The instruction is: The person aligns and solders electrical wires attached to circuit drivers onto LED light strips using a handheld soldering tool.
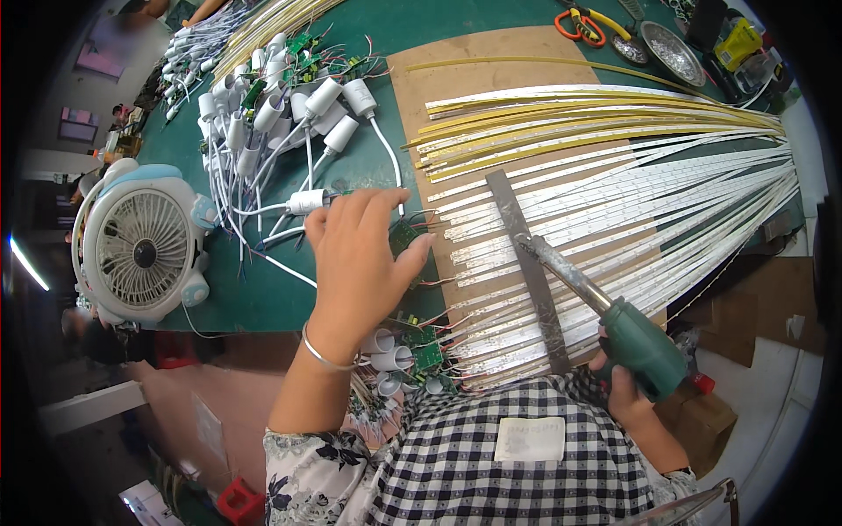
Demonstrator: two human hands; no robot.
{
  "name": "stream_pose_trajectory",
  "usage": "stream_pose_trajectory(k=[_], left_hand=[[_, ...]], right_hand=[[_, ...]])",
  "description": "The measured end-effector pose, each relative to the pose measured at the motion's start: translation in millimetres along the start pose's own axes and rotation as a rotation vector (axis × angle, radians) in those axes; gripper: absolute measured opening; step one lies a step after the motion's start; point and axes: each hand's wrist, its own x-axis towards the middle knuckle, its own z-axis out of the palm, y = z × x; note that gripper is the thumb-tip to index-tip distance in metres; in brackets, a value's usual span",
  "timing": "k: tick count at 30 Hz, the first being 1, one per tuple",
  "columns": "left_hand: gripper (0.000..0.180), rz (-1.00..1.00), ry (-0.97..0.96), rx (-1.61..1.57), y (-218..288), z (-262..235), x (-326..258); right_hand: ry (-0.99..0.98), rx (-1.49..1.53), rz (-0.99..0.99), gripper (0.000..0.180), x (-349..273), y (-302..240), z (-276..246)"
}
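My left hand (364, 254) is palm down over the green table, fingers spread and thumb apart. Just beside its thumb lies a small green circuit board (403, 235), partly hidden by the hand. A white cylindrical cap with a cable (305, 202) is close to the finger on its other side. My right hand (624, 390) is wrapped round the green handle of a soldering iron (645, 346). The iron's tip is over a dark metal bar (531, 272), which lies across white LED strips (596, 197). More circuit boards (427, 349), wired to strip ends, hang at the near table edge.
A pile of white caps with cables (272, 114) covers the far left. A white and blue fan (145, 250) stands at left. Yellow-backed strips (561, 123) lie beyond the white ones on brown board (491, 53). Orange-handled pliers (581, 28) and a metal dish (674, 53) are at far right.
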Motion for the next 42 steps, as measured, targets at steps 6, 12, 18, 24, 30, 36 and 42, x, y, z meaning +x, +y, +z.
stream_pose_trajectory(k=[6,12,18,24,30,36,42], left_hand=[[0.029,-0.017,-0.12,-0.084,-7.0,16.0,5.4],[0.018,-0.028,-0.109,-0.094,-5.7,18.0,5.5],[0.01,-0.022,-0.108,-0.222,1.8,-1.2,-13.4],[0.018,0.07,-0.186,-0.204,22.8,-15.1,-44.9],[0.023,0.18,-0.151,-0.197,26.7,-1.0,-56.9],[0.02,0.104,-0.192,-0.187,29.0,-6.9,-53.4],[0.016,0.073,-0.13,-0.113,27.8,-0.3,-54.7]], right_hand=[[0.013,-0.044,-0.037,0.049,3.3,5.6,-0.5],[-0.036,-0.08,-0.014,0.05,8.5,-0.3,-1.4],[-0.063,-0.053,0.014,0.051,10.1,-7.3,-2.5],[-0.085,0.057,0.061,0.052,9.5,-10.8,-1.9],[-0.11,0.104,0.068,0.048,10.2,-10.9,0.2],[-0.082,0.099,0.08,0.046,8.3,-14.3,-0.8],[-0.1,0.088,0.066,0.045,13.0,-17.7,-0.2]])
